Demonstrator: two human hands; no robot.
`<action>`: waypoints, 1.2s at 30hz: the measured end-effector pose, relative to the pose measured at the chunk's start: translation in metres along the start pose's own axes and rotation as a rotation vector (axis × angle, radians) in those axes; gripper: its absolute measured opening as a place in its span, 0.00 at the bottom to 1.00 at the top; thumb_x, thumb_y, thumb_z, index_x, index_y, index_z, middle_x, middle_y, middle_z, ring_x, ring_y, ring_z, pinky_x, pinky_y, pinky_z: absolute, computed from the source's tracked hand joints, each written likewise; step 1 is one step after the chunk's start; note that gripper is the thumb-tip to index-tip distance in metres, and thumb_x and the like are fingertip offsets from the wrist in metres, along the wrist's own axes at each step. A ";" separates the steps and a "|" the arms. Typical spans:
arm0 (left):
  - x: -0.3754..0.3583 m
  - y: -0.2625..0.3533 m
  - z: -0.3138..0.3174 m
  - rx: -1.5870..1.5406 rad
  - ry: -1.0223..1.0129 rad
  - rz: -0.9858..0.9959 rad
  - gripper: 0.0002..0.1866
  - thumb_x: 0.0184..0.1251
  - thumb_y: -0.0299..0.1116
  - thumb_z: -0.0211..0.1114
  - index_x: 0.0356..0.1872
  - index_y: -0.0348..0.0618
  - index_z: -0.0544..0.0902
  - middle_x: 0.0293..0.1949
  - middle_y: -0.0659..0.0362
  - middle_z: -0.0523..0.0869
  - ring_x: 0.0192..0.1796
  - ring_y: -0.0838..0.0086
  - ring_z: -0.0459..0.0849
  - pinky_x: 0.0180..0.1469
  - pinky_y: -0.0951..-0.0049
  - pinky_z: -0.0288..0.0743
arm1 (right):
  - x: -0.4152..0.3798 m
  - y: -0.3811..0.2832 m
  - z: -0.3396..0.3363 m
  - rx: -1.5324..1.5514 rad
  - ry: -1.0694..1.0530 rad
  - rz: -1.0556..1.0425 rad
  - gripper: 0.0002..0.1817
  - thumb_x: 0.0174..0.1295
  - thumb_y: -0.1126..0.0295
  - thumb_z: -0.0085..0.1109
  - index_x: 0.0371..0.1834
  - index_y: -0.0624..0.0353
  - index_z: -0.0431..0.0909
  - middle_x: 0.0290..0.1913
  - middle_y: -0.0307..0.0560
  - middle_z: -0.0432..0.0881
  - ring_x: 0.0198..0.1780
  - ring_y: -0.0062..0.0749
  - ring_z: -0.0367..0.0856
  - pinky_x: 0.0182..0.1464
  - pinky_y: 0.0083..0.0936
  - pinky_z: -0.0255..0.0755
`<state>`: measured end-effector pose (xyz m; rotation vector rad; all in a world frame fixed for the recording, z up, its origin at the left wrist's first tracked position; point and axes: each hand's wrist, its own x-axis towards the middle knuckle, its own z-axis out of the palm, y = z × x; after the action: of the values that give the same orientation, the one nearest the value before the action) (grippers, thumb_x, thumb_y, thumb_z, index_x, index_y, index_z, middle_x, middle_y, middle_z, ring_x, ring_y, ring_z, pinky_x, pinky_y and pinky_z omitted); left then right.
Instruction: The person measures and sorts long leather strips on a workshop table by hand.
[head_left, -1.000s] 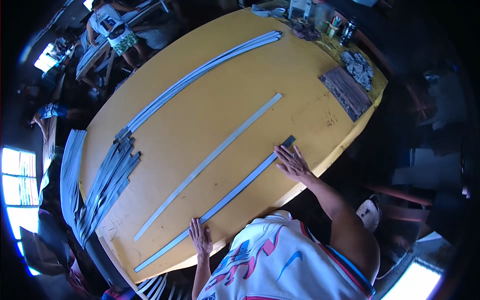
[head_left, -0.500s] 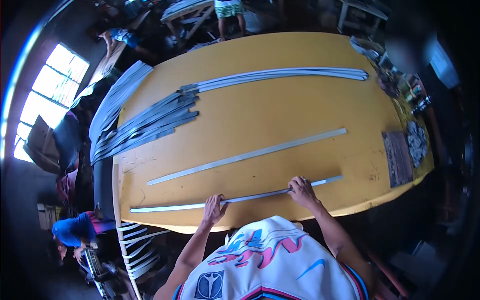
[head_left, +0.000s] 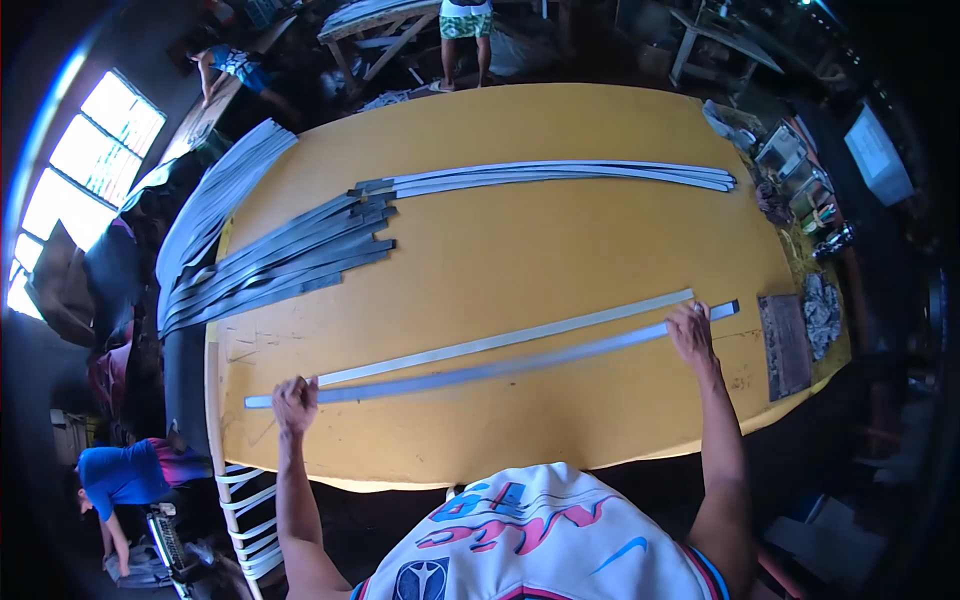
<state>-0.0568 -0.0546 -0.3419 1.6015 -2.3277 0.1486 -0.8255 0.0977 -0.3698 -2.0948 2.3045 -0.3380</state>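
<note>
Across the near half of the yellow table (head_left: 560, 250), I have a long pale strip (head_left: 480, 371) held between two hands; it slants up toward the right, and its middle is blurred. The left hand (head_left: 295, 404) is curled over it, fingers bunched and gripping a little in from the left end; the right hand (head_left: 690, 332) pinches it the same way near the other end, just short of the dark tip. I can't tell whether the middle touches the tabletop.

Just beyond the held strip I see a second strip (head_left: 500, 340) lying flat, nearly in line with it; its left end is close to the left hand and its right end close to the right hand.

Farther across, a pale bundle of strips (head_left: 560, 171) runs toward the right; its left end meets a fan of dark strips (head_left: 290, 246), which spreads back to the left edge, beside a hanging pile of strips (head_left: 212, 210). At the right end I make out a dark board (head_left: 785, 347) with a crumpled cloth (head_left: 822, 315) beside it; past the far edge stands a person in patterned shorts (head_left: 466, 25), and at lower left a person in blue (head_left: 125, 480) bends over.
</note>
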 end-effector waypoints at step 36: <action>-0.063 0.180 0.141 -0.176 -0.256 -0.421 0.36 0.80 0.61 0.38 0.81 0.52 0.53 0.83 0.55 0.50 0.83 0.59 0.49 0.81 0.47 0.43 | -0.078 -0.025 0.135 -0.185 0.020 0.034 0.30 0.79 0.53 0.43 0.75 0.61 0.65 0.79 0.52 0.62 0.79 0.48 0.59 0.76 0.56 0.49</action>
<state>-0.2303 0.0322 -0.4787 2.0670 -2.0401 -0.3643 -0.7721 0.1520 -0.5087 -2.1355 2.4676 -0.1506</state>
